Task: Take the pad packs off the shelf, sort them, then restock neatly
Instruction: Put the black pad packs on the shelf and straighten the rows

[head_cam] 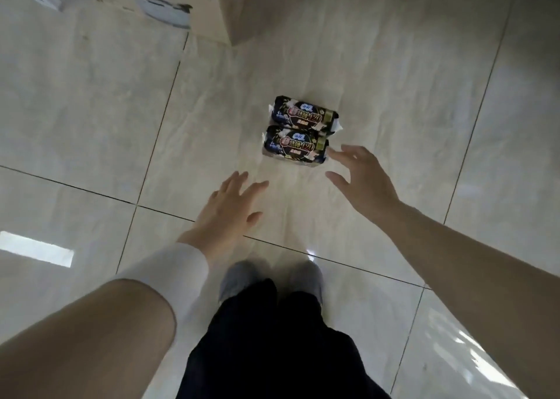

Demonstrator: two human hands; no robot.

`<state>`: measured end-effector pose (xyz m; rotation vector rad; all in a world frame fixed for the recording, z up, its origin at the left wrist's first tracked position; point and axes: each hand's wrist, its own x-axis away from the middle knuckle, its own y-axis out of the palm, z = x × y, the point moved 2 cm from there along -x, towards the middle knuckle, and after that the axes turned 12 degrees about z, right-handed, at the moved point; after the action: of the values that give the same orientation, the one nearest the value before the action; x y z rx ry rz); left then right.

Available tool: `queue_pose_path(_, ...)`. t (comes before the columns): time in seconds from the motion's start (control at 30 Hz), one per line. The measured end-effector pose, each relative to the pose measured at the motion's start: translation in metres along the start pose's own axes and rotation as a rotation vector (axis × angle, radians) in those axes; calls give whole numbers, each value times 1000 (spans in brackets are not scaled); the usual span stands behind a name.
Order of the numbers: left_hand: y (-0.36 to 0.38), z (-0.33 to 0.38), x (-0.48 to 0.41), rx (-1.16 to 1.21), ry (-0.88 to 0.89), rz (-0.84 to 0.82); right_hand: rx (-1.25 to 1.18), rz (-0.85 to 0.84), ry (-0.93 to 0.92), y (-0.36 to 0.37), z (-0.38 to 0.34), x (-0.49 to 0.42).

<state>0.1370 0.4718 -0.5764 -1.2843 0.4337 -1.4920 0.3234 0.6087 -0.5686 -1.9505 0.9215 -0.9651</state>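
— What have you got in view?

— Two dark, printed packs lie flat on the tiled floor (91, 111), labels up, long sides touching: the far pack (304, 118) and the near pack (295, 148), straight ahead of the grey shoes (239, 277).

— And the hands?

— Both released, grasping nothing. I have the right hand (360, 183) spread wide, its forefinger tip at the right end of the near pack; I cannot tell whether it touches. The left hand (225, 211) hovers over the floor with fingers straight, near that pack's left corner but apart from it.

— Anything else?

— A cardboard box (169, 2) at the top left, well apart from the packs, and a white sleeve (169, 268) at the left wrist.
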Motion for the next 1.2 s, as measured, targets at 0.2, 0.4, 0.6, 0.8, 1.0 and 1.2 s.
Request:
queue_pose_path(0.2, 60, -43, -103, 131, 124, 239, -60, 190, -117, 64, 49, -103)
queue_pose_path(0.4, 104, -69, -164, 235, 343, 414, -80, 231, -408, 110, 89, -148)
queue_pose_path(0.6, 122, -76, -196, 405, 475, 525, -208, 331, -455, 112, 103, -185)
queue_pose_path(0.8, 124, -70, -207, 580, 477, 600, -394, 368, -315, 110, 101, -201)
queue_pose_path(1.0, 106, -60, -199, 753, 321, 588, -513, 373, -212, 92, 91, -198)
queue_pose_path(1.2, 50, -33, -144, 791, 196, 562, -536, 376, -138, 31, 58, -161)
